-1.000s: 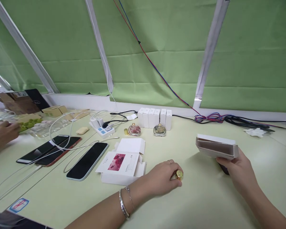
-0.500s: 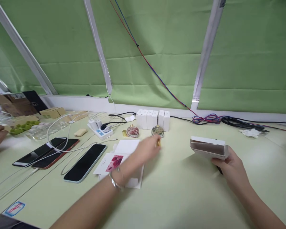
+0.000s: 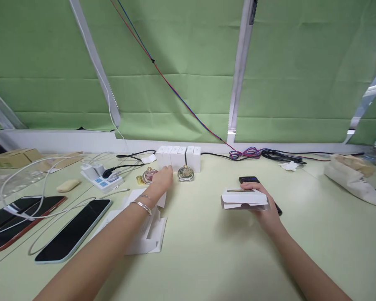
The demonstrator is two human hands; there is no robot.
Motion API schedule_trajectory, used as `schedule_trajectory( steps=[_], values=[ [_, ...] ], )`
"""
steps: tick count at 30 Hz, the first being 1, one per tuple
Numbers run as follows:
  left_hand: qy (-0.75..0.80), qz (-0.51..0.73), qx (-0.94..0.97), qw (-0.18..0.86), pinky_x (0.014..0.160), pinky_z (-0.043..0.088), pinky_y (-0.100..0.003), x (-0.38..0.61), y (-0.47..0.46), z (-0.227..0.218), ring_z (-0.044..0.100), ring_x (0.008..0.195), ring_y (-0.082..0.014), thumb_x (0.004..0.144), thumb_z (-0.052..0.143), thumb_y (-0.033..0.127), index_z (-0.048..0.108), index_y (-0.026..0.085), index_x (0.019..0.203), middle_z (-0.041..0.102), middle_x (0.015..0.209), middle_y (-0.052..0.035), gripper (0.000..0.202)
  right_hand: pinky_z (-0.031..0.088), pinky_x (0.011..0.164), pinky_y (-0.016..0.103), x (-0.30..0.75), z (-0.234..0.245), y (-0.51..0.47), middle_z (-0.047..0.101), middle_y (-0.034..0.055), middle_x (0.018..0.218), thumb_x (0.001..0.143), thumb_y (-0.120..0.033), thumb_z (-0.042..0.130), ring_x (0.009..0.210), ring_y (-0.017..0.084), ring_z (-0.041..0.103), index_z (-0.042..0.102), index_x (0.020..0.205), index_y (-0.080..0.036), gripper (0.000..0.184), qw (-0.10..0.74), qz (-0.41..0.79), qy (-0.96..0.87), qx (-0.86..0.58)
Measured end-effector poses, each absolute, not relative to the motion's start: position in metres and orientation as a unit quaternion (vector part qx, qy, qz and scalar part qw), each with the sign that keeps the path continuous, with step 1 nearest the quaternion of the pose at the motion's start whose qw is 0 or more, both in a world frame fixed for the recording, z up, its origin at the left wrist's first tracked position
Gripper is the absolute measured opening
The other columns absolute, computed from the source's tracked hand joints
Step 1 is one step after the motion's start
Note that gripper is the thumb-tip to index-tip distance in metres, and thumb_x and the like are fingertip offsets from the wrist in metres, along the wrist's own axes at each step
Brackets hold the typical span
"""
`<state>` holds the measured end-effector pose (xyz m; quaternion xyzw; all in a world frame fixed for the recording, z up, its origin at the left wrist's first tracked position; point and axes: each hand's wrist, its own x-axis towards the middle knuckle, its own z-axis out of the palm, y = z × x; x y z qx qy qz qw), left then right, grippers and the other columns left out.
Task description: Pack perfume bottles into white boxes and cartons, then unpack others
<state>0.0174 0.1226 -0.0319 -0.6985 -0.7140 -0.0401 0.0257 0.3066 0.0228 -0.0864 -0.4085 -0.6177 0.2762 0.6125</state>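
Note:
My left hand point(image 3: 163, 180) reaches over the table with its fingers closed, beside the pink flowered perfume bottle point(image 3: 148, 174), which it partly covers. What the fingers hold, if anything, is hidden. A gold cap point(image 3: 140, 179) stands left of that bottle. To the hand's right, a second perfume bottle point(image 3: 186, 174) with a dark floral front stands before a row of small white boxes point(image 3: 172, 156). My right hand point(image 3: 266, 205) grips a white carton point(image 3: 244, 197), its open end and flap toward me. White papers and opened packaging point(image 3: 156, 238) lie under my left forearm.
A black device point(image 3: 249, 179) lies behind my right hand. On the left are phones point(image 3: 75, 230), white cables and a power strip point(image 3: 103, 182). Black cables point(image 3: 278, 156) and crumpled tissue point(image 3: 288, 166) lie along the back. A cloth bag point(image 3: 351, 179) sits at the right.
My view has turned right. My left hand has moved from in front of the dark floral bottle toward the pink one; the gold piece in its fingers no longer shows. The carton has tilted.

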Motion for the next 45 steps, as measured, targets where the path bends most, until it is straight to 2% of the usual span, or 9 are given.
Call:
schedule_trajectory(
  steps=[4, 7, 10, 14, 21, 28, 34, 39, 45],
  values=[
    [-0.656, -0.113, -0.745, 0.041, 0.078, 0.047, -0.035, 0.033, 0.084, -0.006, 0.058, 0.098, -0.0221, 0.091, 0.042, 0.029, 0.050, 0.017, 0.115, 0.056, 0.115, -0.0099, 0.028, 0.043, 0.078, 0.032, 0.305, -0.084, 0.022, 0.059, 0.0044, 0.097, 0.065, -0.028, 0.067, 0.095, 0.023, 0.055, 0.056, 0.090, -0.025, 0.027, 0.600, 0.268, -0.629, -0.414],
    [-0.569, -0.171, -0.804, 0.019, 0.071, 0.046, -0.027, 0.053, 0.040, 0.006, 0.060, 0.085, -0.0152, 0.094, 0.031, 0.036, 0.054, 0.024, 0.102, 0.063, 0.099, -0.0003, 0.027, 0.042, 0.073, 0.032, 0.301, -0.085, 0.022, 0.058, 0.0041, 0.093, 0.064, -0.024, 0.062, 0.086, 0.023, 0.055, 0.055, 0.091, -0.024, 0.027, 0.564, 0.271, -0.628, -0.462],
    [-0.418, -0.274, -0.866, 0.000, 0.065, 0.045, -0.026, 0.069, 0.003, 0.003, 0.058, 0.073, -0.0143, 0.093, 0.035, 0.032, 0.055, 0.020, 0.083, 0.062, 0.080, -0.0003, 0.026, 0.041, 0.068, 0.031, 0.296, -0.087, 0.020, 0.057, 0.0036, 0.090, 0.063, -0.019, 0.055, 0.080, 0.021, 0.053, 0.053, 0.091, -0.022, 0.029, 0.538, 0.276, -0.630, -0.487],
    [-0.312, -0.310, -0.894, 0.081, 0.066, 0.046, -0.029, 0.081, -0.010, -0.018, 0.056, 0.074, -0.0170, 0.090, 0.043, 0.026, 0.057, 0.019, 0.084, 0.060, 0.079, -0.0032, 0.016, 0.040, 0.065, 0.029, 0.290, -0.090, 0.019, 0.056, 0.0021, 0.087, 0.059, -0.015, 0.048, 0.077, 0.020, 0.052, 0.051, 0.087, -0.022, 0.029, 0.530, 0.274, -0.638, -0.486],
    [-0.386, -0.346, -0.846, 0.126, 0.066, 0.050, -0.031, 0.079, -0.003, -0.029, 0.059, 0.080, -0.0187, 0.089, 0.044, 0.024, 0.050, 0.018, 0.103, 0.058, 0.097, -0.0085, 0.017, 0.039, 0.060, 0.027, 0.284, -0.089, 0.016, 0.054, -0.0019, 0.072, 0.055, -0.012, 0.046, 0.068, 0.018, 0.050, 0.051, 0.081, -0.022, 0.028, 0.507, 0.271, -0.666, -0.475],
    [-0.340, -0.294, -0.873, 0.188, 0.052, 0.046, -0.024, 0.077, -0.007, -0.027, 0.059, 0.067, -0.0153, 0.080, 0.042, 0.004, 0.057, 0.019, 0.087, 0.061, 0.083, -0.0042, 0.022, 0.042, 0.071, 0.032, 0.275, -0.091, 0.008, 0.060, 0.0015, 0.087, 0.060, -0.009, 0.049, 0.082, 0.021, 0.055, 0.054, 0.088, -0.024, 0.032, 0.500, 0.248, -0.712, -0.427],
    [-0.234, -0.379, -0.867, 0.223, 0.055, 0.049, -0.023, 0.076, -0.010, -0.023, 0.061, 0.064, -0.0131, 0.082, 0.042, 0.003, 0.055, 0.017, 0.088, 0.063, 0.070, -0.0015, 0.021, 0.044, 0.075, 0.033, 0.276, -0.100, 0.011, 0.058, 0.0036, 0.093, 0.067, -0.012, 0.051, 0.087, 0.021, 0.055, 0.053, 0.093, -0.024, 0.029, 0.520, 0.222, -0.719, -0.404],
    [-0.169, -0.469, -0.843, 0.204, 0.069, 0.056, -0.025, 0.071, -0.015, -0.008, 0.066, 0.077, -0.0132, 0.083, 0.047, 0.003, 0.054, 0.018, 0.093, 0.068, 0.079, -0.0024, 0.020, 0.044, 0.076, 0.033, 0.279, -0.101, 0.016, 0.057, 0.0041, 0.094, 0.067, -0.013, 0.053, 0.089, 0.022, 0.055, 0.052, 0.092, -0.024, 0.028, 0.557, 0.189, -0.696, -0.412],
    [-0.279, -0.637, -0.681, 0.229, 0.064, 0.058, -0.032, 0.037, -0.024, 0.016, 0.067, 0.075, -0.0163, 0.076, 0.058, 0.006, 0.057, 0.023, 0.091, 0.068, 0.083, 0.0014, 0.023, 0.043, 0.078, 0.038, 0.293, -0.101, 0.021, 0.055, 0.0054, 0.093, 0.070, -0.020, 0.057, 0.089, 0.023, 0.053, 0.049, 0.090, -0.024, 0.022, 0.627, 0.148, -0.634, -0.427]
  ],
)
